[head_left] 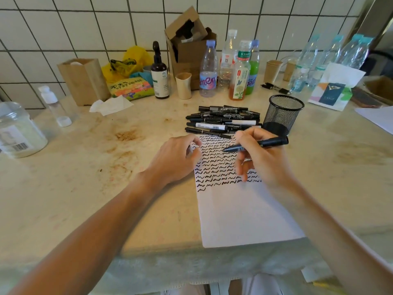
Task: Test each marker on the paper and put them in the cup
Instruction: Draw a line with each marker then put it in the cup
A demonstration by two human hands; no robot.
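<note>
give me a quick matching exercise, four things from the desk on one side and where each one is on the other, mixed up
Things:
1. marker
2. mesh cup
3. pile of markers
4. left hand

Places:
A. resting on the left edge of the paper
B. beyond the paper's top edge
C. held in the right hand
D. right of the pile, upright

Pairs: 1-C, 2-D, 3-B, 4-A
</note>
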